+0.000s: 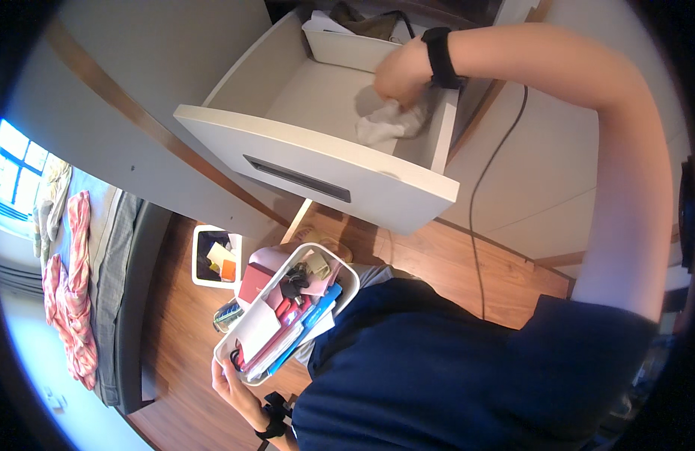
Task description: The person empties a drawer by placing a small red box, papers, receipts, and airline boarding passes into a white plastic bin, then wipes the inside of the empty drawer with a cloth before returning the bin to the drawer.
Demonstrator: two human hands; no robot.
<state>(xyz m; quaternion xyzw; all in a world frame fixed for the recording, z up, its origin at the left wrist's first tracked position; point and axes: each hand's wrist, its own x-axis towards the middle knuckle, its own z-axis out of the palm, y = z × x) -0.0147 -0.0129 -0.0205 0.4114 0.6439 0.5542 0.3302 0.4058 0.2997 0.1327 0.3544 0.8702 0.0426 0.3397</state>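
Observation:
Inside an open white drawer, my right hand is closed on a crumpled white tissue or wipe, which lies against the drawer floor near its right side. Below the drawer, my left hand grips the lower end of a white plastic bin, tilted against my body. Papers, a blue folder, a black charger or cable bundle and small boxes fill the bin. A dark red booklet shows at its left side.
At the drawer's back stands a divider with dark cloth behind it. A small white waste bin stands on the wood floor. A grey cable hangs along the right panel. On the left is a bed with pink bedding.

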